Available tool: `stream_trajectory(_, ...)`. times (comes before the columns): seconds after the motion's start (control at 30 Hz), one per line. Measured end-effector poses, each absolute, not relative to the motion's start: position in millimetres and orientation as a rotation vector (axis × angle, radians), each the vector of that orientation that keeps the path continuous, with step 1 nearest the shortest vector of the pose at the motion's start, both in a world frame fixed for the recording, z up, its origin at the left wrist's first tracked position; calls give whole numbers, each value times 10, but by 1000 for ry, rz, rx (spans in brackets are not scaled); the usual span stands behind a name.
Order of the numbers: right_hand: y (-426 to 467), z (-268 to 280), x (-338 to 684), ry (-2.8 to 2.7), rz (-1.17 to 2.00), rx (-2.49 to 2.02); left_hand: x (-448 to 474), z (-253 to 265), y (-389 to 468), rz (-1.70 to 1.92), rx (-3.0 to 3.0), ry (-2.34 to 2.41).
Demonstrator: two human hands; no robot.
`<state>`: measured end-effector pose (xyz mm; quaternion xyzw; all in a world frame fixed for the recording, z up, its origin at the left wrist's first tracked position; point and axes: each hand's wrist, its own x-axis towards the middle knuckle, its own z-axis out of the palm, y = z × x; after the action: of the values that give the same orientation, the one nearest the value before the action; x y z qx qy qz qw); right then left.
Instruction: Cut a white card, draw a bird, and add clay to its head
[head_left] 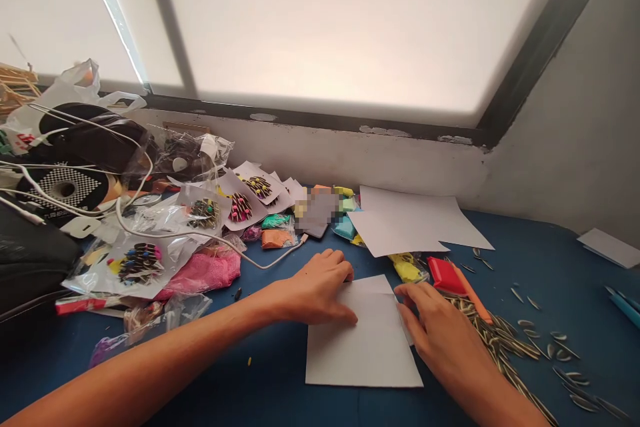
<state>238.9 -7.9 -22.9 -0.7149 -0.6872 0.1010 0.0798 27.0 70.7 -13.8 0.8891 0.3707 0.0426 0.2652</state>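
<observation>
A folded sheet of white paper (364, 350) lies on the blue table in front of me, with crease lines across its upper part. My left hand (323, 290) holds its upper left side, the thumb lying on the paper and the fingers curled near the far edge. At the right edge, my right hand (425, 317) has its fingers bent onto the paper, where a narrow flap shows by the fingertips. Parts of both side edges are hidden under my hands.
Loose white sheets (400, 223) lie behind my hands. Striped sunflower seeds (505, 340), a red packet (447, 275) and an orange stick (477, 300) are at right. Paper pieces with seed clusters (239, 208), plastic bags, pink cloth (205, 273) and a white cable (250, 260) crowd the left.
</observation>
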Motion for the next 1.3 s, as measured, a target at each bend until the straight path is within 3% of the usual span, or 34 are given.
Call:
stream_trajectory(0.47, 20, -149, 2334, -2011, 581, -1934, 283, -98, 603, 67, 2304, 917)
stream_trajectory(0.8, -78, 74, 2619, -1405, 1288, -1717, 304, -169, 768, 530, 1704, 927)
stream_trajectory(1.3, -50, 186, 2692, -896, 1272, -1591, 361, -221, 770, 692, 1182, 827)
